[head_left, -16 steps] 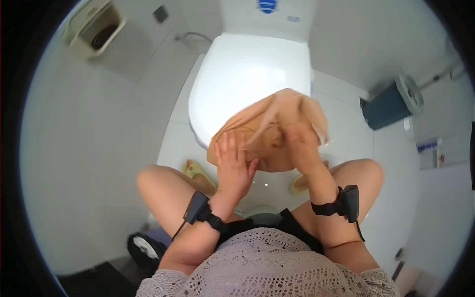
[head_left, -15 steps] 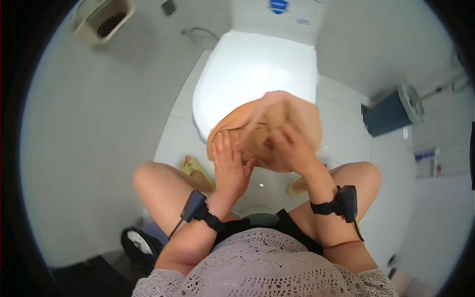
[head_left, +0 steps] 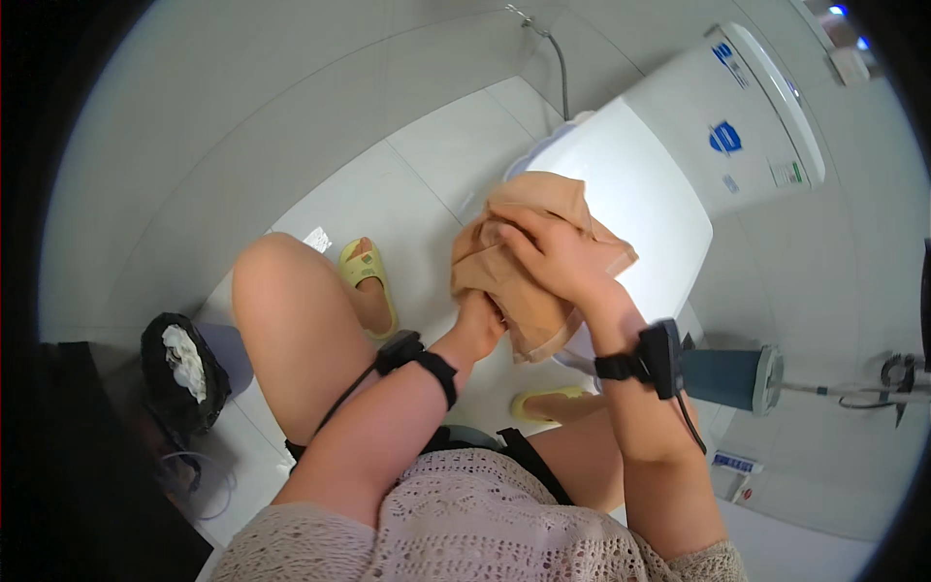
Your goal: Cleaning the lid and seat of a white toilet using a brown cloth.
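A tan cloth (head_left: 529,291), creased and bunched, is held between my hands above the front edge of the toilet's closed white lid (head_left: 659,184). My left hand (head_left: 479,324) reaches into its lower left folds, with most of the fingers hidden by the fabric. From above, my right hand (head_left: 558,254) presses onto the cloth, fingers bent round a fold near its upper left side. A loose corner of the fabric hangs out to the right of my right wrist.
Behind the lid rises the white toilet tank (head_left: 722,131). On the right lies a blue-grey bin-like holder (head_left: 722,378) with a long handle. At left stands a waste bin (head_left: 184,373) lined with a black bag, holding crumpled paper. Yellow slippers (head_left: 364,267) are on my feet.
My view has turned left, so the toilet now sits further right. The left hand, flat on the cloth before, has slipped under its folds; the cloth is more bunched.
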